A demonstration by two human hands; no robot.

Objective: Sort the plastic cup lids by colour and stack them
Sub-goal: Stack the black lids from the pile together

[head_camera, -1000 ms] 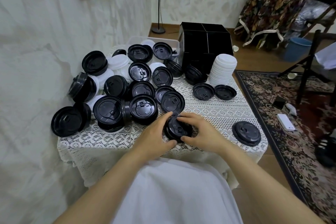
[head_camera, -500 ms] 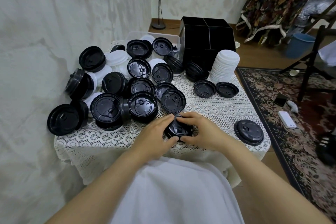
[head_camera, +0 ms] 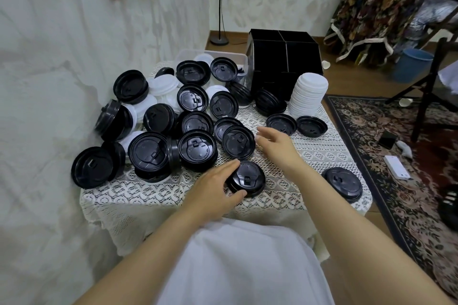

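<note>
A short stack of black lids [head_camera: 249, 178] stands near the front of the lace-covered table [head_camera: 309, 163]. My left hand [head_camera: 213, 186] holds this stack from the left, thumb at its front and fingers along its far side. My right hand [head_camera: 275, 143] hovers open above the cloth, fingers stretched toward a loose black lid [head_camera: 238, 141]. Several more black lids lie heaped at the left and back, mixed with white lids [head_camera: 163, 85]. A tall stack of white lids [head_camera: 307, 94] stands at the back right.
A black divided box [head_camera: 285, 57] and a clear plastic bin [head_camera: 213, 56] stand at the table's back. Single black lids lie at the right front [head_camera: 343, 182] and near the white stack [head_camera: 311, 126]. A wall is on the left, a patterned rug on the right.
My right hand has let go of the black stack and moved up and away toward the loose lids. My left hand stays on the stack.
</note>
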